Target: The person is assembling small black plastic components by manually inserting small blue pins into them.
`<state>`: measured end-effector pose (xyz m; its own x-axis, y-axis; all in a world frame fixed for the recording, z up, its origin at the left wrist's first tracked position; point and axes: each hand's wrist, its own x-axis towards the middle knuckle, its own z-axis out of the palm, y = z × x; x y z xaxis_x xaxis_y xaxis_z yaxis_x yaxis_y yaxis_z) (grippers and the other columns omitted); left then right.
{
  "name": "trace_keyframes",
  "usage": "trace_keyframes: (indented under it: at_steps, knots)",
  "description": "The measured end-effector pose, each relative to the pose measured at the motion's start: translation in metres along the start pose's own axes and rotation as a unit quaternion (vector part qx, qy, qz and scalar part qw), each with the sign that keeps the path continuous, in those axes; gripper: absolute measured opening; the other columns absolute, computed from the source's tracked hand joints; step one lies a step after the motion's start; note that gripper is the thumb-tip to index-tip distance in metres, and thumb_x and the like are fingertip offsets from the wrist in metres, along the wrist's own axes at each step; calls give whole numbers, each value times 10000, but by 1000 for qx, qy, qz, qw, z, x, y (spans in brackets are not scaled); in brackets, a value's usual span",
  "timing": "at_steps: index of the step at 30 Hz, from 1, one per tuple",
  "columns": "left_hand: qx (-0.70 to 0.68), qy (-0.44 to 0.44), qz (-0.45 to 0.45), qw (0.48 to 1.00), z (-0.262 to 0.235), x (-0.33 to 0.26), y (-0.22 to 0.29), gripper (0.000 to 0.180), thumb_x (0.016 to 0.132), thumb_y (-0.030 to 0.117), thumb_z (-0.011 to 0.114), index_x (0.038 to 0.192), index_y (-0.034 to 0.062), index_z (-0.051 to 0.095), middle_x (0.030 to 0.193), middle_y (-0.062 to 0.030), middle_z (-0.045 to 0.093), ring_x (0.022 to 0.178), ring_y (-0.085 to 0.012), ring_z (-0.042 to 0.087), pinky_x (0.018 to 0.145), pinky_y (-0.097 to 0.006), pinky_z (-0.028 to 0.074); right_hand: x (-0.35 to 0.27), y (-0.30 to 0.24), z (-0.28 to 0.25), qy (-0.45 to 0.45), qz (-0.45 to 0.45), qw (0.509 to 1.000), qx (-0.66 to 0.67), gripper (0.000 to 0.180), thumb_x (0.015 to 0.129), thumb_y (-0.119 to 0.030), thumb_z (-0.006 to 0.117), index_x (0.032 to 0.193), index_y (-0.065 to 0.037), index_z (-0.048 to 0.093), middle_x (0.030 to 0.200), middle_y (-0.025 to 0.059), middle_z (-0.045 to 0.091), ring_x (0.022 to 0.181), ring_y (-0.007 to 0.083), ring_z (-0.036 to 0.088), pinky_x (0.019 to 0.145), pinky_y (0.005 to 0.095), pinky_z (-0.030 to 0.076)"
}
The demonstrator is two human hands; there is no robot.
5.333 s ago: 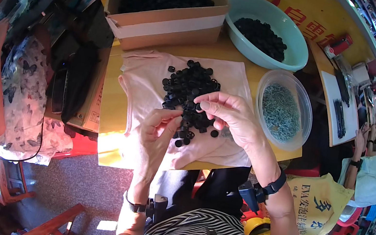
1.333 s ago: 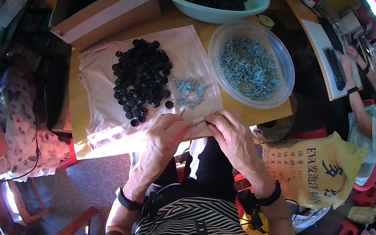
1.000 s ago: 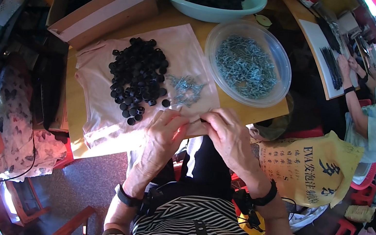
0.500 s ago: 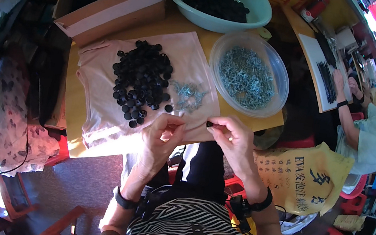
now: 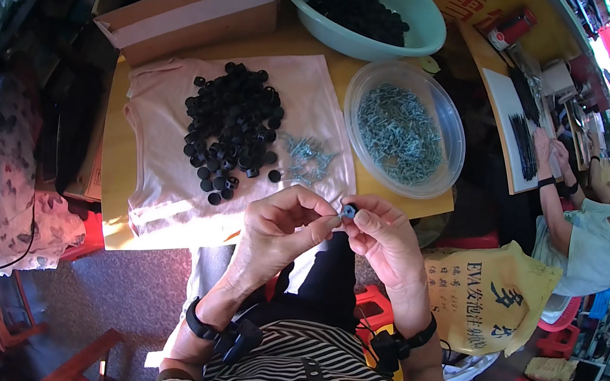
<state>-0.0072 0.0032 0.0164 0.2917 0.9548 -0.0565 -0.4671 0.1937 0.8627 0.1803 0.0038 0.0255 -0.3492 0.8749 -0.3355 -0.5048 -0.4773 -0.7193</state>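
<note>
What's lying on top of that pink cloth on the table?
A pile of black caps and a smaller heap of thin silvery pieces lie on the pink cloth. Whatever is directly beneath the pile is covered.

Cutting off box (image 5: pixel 197 14) and basin (image 5: pixel 424 40) at the top edge; hiding part of cap (image 5: pixel 349 211) in right hand (image 5: pixel 392 246), most of pin (image 5: pixel 341 215) in left hand (image 5: pixel 274 227).

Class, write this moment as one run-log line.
right hand: holding dark cap | left hand: apparently pinching thin metal piece at the cap | pink cloth: cap pile, small metal heap
</note>
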Motion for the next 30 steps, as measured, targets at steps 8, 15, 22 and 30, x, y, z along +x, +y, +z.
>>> trace_keyframes:
  at_steps: [8,15,22,30]
  knots:
    - [-10,10,39,999,-5,2,-1,134,846,-30,640,974,-35,600,939,-77,637,851,-127,628,781,-244,515,2,0,7,4,-14,1000,-24,240,879,-123,647,1092,-15,633,902,36,657,715,57,566,569,195,450]
    - [13,51,43,998,-5,1,4,147,851,-19,631,995,-18,601,949,-94,639,824,-141,630,767,-267,530,0,1,15,17,-32,997,-72,223,859,-132,674,1056,-30,652,927,41,659,705,68,563,574,202,451]
    - [17,51,71,996,-5,-2,3,126,877,7,609,1000,-16,599,931,-127,669,816,-181,664,741,-281,541,-1,6,8,16,1,1000,-7,264,865,-144,669,1098,-25,638,923,50,665,661,63,564,564,177,463]
    - [-29,92,86,992,-5,-7,-7,111,858,30,642,949,-26,612,954,-155,664,799,-192,655,735,-284,530,1,12,6,6,23,999,36,274,868,-106,659,1115,6,624,916,67,668,674,47,573,551,151,454]
